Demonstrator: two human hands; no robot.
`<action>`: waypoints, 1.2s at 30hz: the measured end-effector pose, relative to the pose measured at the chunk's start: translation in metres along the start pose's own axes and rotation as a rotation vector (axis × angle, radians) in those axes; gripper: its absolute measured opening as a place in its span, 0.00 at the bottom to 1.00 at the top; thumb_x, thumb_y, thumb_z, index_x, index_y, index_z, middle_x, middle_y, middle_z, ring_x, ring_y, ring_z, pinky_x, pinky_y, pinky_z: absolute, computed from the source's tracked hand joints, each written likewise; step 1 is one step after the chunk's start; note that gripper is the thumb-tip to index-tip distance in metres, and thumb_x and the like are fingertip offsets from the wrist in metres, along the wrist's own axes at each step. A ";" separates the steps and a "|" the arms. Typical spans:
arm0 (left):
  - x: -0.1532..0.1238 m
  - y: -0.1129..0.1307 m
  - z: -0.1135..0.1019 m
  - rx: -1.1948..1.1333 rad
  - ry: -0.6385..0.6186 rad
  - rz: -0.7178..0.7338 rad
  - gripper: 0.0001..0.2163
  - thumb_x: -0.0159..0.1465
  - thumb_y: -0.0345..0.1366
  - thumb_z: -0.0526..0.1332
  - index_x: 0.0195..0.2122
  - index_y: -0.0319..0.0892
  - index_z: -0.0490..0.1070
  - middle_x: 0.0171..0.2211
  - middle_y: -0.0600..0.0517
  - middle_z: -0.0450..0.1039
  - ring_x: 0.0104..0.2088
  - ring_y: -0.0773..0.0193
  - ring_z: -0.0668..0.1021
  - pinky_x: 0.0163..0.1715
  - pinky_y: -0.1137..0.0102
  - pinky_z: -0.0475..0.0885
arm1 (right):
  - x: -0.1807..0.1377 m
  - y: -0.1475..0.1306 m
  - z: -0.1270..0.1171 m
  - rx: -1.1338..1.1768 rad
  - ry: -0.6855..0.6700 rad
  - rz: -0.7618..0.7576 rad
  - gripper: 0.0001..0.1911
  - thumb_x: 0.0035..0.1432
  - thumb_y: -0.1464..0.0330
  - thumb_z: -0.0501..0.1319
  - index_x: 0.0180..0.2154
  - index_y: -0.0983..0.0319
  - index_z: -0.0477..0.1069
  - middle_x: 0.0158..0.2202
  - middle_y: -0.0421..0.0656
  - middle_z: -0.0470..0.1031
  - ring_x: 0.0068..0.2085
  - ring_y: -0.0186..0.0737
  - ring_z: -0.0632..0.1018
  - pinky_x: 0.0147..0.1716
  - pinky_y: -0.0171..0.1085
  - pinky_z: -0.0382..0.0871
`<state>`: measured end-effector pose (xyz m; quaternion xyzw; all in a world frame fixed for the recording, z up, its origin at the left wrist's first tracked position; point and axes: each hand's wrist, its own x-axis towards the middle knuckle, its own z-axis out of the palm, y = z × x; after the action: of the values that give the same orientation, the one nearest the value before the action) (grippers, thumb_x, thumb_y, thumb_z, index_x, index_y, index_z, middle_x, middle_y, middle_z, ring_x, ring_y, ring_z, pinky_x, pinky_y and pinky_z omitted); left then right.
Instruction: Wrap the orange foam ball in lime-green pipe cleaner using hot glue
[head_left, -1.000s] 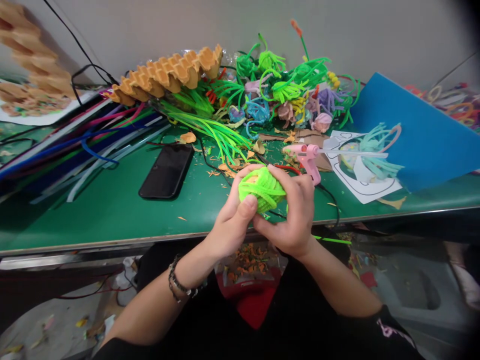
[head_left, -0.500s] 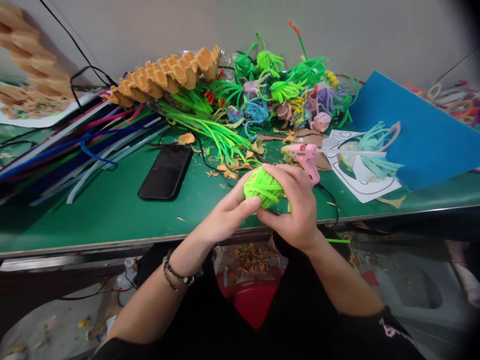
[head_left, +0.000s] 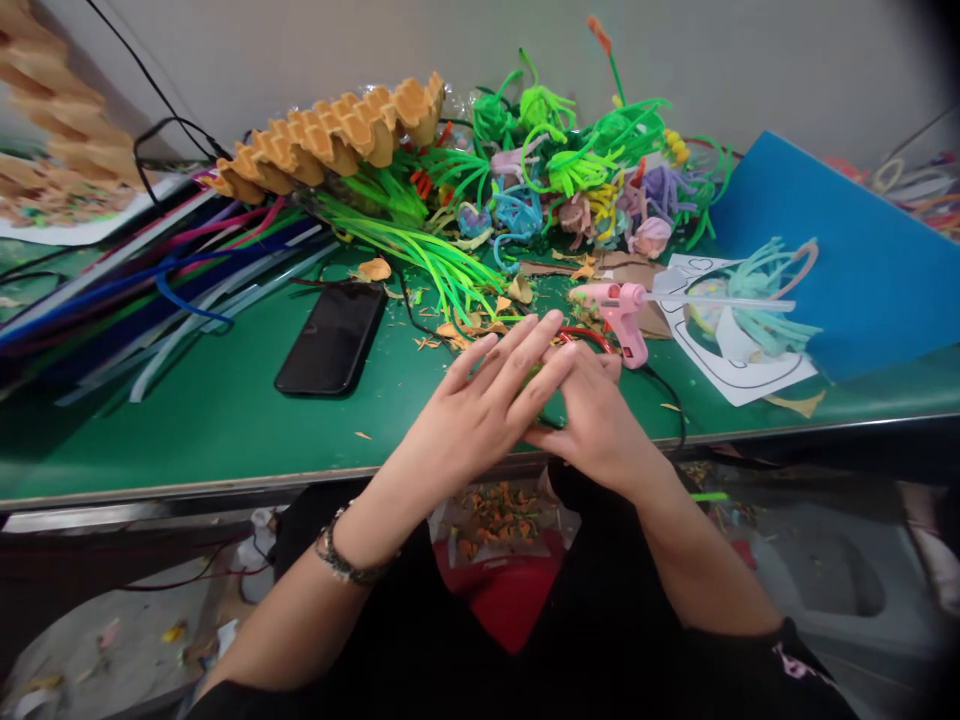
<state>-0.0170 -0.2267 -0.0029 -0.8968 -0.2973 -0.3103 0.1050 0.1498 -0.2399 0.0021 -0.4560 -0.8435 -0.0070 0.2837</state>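
My left hand [head_left: 487,400] is palm down with its fingers stretched out and a little apart, lying over the fingers of my right hand [head_left: 604,415]. The right hand is curled, with its thumb pointing left. Only a sliver of the bright green pipe-cleaner ball [head_left: 535,370] shows between the fingers; my hands cover the rest. Just beyond the fingertips lies a red loop-shaped handle [head_left: 592,334], partly hidden. Close behind the right hand rests a pink hot glue gun [head_left: 619,315] with a clear glue stick in its back.
Pipe-cleaner flowers [head_left: 577,170] and loose green stems [head_left: 442,260] pile up at the back. A black phone [head_left: 331,340] lies left, near bundled pipe cleaners [head_left: 150,290]. An egg carton [head_left: 330,140] leans behind. A blue board [head_left: 847,260] and a paper cutout [head_left: 739,375] are right.
The green ball was in plain sight between both hands; now they hide it. My left hand has turned palm down and straightened its fingers over the right. A red handle has come into sight.
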 end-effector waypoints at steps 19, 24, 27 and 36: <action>0.003 -0.015 0.008 0.102 0.225 -0.091 0.16 0.68 0.44 0.52 0.54 0.46 0.61 0.43 0.50 0.79 0.39 0.60 0.81 0.49 0.62 0.54 | 0.002 -0.011 -0.012 0.117 0.333 -0.019 0.06 0.61 0.72 0.57 0.42 0.62 0.68 0.37 0.44 0.71 0.41 0.37 0.75 0.38 0.37 0.72; 0.003 -0.021 0.006 0.051 0.239 -0.109 0.21 0.67 0.50 0.52 0.56 0.46 0.60 0.44 0.49 0.79 0.38 0.60 0.80 0.50 0.63 0.55 | 0.003 -0.017 -0.012 0.143 0.384 -0.061 0.04 0.62 0.74 0.57 0.37 0.62 0.69 0.31 0.40 0.73 0.34 0.31 0.75 0.35 0.33 0.71; 0.003 -0.021 0.004 0.058 0.253 -0.103 0.22 0.66 0.51 0.52 0.57 0.45 0.59 0.44 0.48 0.79 0.39 0.58 0.80 0.51 0.62 0.53 | 0.002 -0.019 -0.010 0.186 0.422 -0.035 0.04 0.61 0.74 0.58 0.37 0.61 0.69 0.31 0.38 0.74 0.33 0.31 0.75 0.32 0.31 0.71; 0.003 -0.016 0.002 -0.155 0.261 -0.266 0.24 0.63 0.57 0.51 0.55 0.51 0.61 0.50 0.48 0.76 0.47 0.53 0.78 0.53 0.56 0.51 | 0.003 -0.012 0.002 0.261 0.496 -0.115 0.10 0.59 0.77 0.58 0.40 0.59 0.66 0.33 0.39 0.71 0.36 0.33 0.74 0.32 0.33 0.71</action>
<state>-0.0239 -0.2121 -0.0027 -0.8072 -0.3722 -0.4571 0.0315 0.1385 -0.2440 0.0048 -0.3511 -0.7668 -0.0256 0.5368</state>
